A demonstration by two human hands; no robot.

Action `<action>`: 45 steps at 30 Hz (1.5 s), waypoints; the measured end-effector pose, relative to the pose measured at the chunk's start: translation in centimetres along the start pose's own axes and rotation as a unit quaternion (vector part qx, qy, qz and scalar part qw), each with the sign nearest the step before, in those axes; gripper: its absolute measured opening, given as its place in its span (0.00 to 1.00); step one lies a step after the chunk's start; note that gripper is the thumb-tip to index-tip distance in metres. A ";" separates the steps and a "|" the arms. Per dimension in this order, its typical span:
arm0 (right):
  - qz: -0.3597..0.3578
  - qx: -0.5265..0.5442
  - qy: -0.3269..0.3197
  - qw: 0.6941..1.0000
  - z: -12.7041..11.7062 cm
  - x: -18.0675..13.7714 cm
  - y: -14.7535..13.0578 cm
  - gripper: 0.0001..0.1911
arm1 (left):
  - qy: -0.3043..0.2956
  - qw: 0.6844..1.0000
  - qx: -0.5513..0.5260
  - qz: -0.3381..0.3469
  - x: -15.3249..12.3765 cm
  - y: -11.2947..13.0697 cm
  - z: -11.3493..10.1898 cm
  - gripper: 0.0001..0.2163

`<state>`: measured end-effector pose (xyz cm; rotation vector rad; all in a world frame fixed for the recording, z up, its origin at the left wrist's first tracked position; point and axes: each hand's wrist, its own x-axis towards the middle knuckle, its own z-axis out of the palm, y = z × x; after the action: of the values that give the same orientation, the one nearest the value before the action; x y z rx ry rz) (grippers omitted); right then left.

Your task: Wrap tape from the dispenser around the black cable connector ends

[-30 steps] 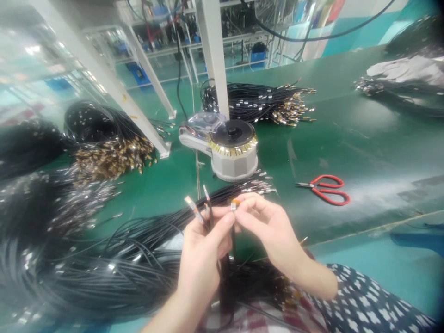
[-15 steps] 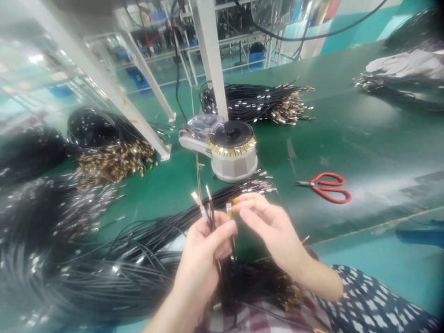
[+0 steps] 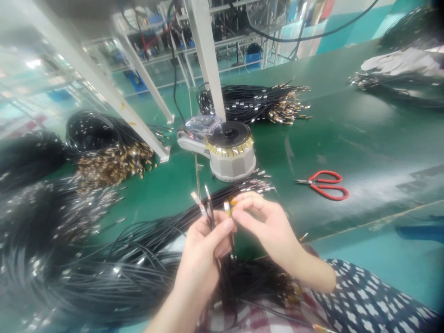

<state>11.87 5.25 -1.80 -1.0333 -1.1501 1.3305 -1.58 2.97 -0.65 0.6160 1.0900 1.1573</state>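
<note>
My left hand (image 3: 204,252) is closed around a few thin black cables (image 3: 208,208) whose metal-tipped ends stick up above my thumb. My right hand (image 3: 265,224) pinches a small yellow piece (image 3: 234,202) against the metal tip of one of those cables. Both hands meet just in front of a round grey tape dispenser (image 3: 229,152) with cut yellow strips around its rim. A long bundle of black cables (image 3: 138,240) runs from my lap out to the left across the green table (image 3: 364,138).
Red-handled scissors (image 3: 324,185) lie to the right of the dispenser. Heaps of black cables with gold or silver ends lie at the left (image 3: 107,152), behind the dispenser (image 3: 256,101) and at the far right (image 3: 391,78). White frame posts (image 3: 204,51) rise from the table.
My right hand's fingers have shifted slightly around the cable tip, and the hands sit a little lower and to the left. The view has drifted slightly.
</note>
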 end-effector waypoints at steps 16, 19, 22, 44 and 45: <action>0.056 0.114 -0.047 0.991 0.0 0.6 -0.4 0.08 | -0.013 0.999 0.017 0.023 -0.1 -0.5 0.2 0.07; 0.027 0.101 -0.024 0.994 0.2 0.4 0.2 0.04 | -0.006 1.000 0.011 0.013 0.0 -0.4 0.2 0.09; -0.002 0.088 -0.014 0.996 0.2 0.1 0.4 0.02 | 0.010 1.000 0.002 0.012 0.0 -0.2 0.2 0.10; 0.147 0.170 -0.183 0.957 -1.0 1.8 -0.7 0.07 | 0.005 0.999 0.019 0.029 -0.4 -0.3 0.3 0.10; 0.156 0.167 -0.198 0.953 -1.2 2.1 -0.8 0.07 | -0.004 1.000 0.018 0.025 -0.4 -0.3 0.2 0.10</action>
<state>13.04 7.44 -1.16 -0.7338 -1.0216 1.9755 -1.27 2.55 -0.70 0.6779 1.0968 1.1790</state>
